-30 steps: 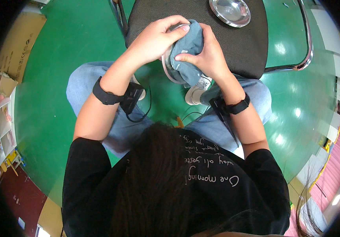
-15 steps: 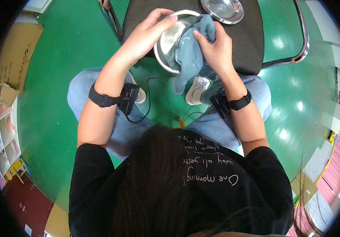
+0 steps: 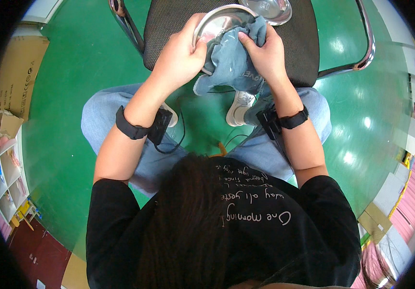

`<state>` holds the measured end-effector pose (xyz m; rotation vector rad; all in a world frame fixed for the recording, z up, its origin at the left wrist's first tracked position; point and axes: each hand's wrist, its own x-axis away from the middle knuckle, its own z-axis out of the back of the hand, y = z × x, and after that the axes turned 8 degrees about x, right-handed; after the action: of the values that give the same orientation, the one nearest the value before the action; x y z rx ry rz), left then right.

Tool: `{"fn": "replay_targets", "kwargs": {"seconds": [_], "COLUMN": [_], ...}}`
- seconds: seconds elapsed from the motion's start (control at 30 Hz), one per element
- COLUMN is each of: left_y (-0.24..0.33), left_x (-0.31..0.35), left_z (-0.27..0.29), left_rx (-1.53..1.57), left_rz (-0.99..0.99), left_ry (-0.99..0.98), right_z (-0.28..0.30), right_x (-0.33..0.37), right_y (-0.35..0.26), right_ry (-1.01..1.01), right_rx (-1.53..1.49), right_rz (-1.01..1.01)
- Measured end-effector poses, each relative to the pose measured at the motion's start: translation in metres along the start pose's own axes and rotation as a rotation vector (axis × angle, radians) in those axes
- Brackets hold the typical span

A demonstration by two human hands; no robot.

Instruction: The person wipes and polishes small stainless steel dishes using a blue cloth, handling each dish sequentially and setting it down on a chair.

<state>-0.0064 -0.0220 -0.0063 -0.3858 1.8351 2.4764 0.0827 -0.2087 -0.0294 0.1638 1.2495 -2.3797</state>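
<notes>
A shiny metal bowl (image 3: 215, 27) is held tilted over the front part of a chair's dark mesh seat. My left hand (image 3: 182, 52) grips its left rim, thumb on the near side and the other fingers hidden behind it. A blue-grey cloth (image 3: 231, 55) drapes over the bowl's right and near side and hangs below the rim. Bunched in my right hand (image 3: 268, 50), the cloth is pinched at the bowl's right edge, the thumb lying on top. Some of the right fingers are hidden behind cloth and bowl.
Beyond the held bowl, a second metal bowl (image 3: 268, 9) rests on the chair seat (image 3: 298, 53). Curved chrome armrests (image 3: 361, 62) flank the seat. My knees and shoes are below, over a green floor (image 3: 58, 144). Cardboard boxes (image 3: 19, 72) and a white shelf (image 3: 7, 178) stand at the left.
My left hand has slid down the bowl's left rim, and the bowl has turned and tilted. The cloth has shifted up and now covers more of the bowl's near side.
</notes>
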Motion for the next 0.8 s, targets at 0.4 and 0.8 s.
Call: {"fn": "replay_targets", "kwargs": {"seconds": [0.4, 0.8], "left_y": [0.005, 0.012], "left_x": [0.007, -0.011], "left_z": [0.002, 0.008], "left_rx": [-0.239, -0.191], "left_rz": [0.061, -0.1], "left_ry": [-0.507, 0.133], "right_z": [0.008, 0.001], "right_x": [0.011, -0.001], "right_y": [-0.018, -0.007], "right_ry": [-0.274, 0.091], "right_rx": [0.333, 0.029], "right_rz": [0.476, 0.118]}}
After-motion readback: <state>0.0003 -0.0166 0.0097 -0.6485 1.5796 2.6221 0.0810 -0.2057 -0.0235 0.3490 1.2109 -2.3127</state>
